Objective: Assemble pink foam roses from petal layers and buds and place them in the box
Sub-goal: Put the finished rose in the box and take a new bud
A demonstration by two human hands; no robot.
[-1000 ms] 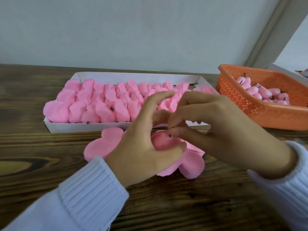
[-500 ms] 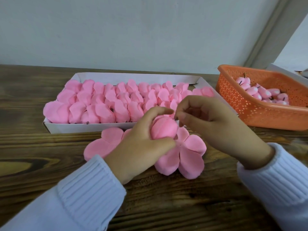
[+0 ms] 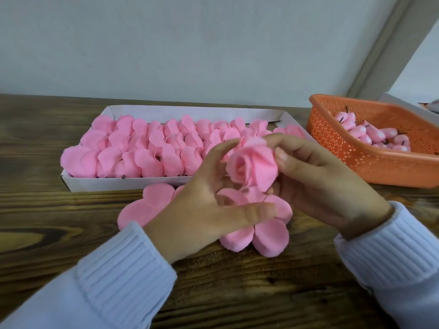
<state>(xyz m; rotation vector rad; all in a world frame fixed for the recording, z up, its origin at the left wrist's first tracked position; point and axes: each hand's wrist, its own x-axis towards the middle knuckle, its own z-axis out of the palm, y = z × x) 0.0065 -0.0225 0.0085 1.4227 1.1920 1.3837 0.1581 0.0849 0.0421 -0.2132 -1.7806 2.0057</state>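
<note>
A pink foam rose (image 3: 251,166) is held above the table between both hands, its spiral centre facing me. My right hand (image 3: 316,184) grips it from the right, thumb on its upper petals. My left hand (image 3: 213,205) cups it from the left and below, fingers spread, thumb pointing right. Flat pink petal layers (image 3: 268,231) lie on the table under the hands, with another petal layer (image 3: 145,203) to the left. The white box (image 3: 147,182) behind holds several rows of pink roses.
An orange perforated basket (image 3: 370,162) with several pink buds stands at the right. A white object edges in behind it at the far right. The wooden table (image 3: 237,293) runs to a pale wall at the back.
The hands have lifted the bud with its petal layer off the table, and it now shows as a rose turned towards me. My right hand moved from pinching above to gripping its right side.
</note>
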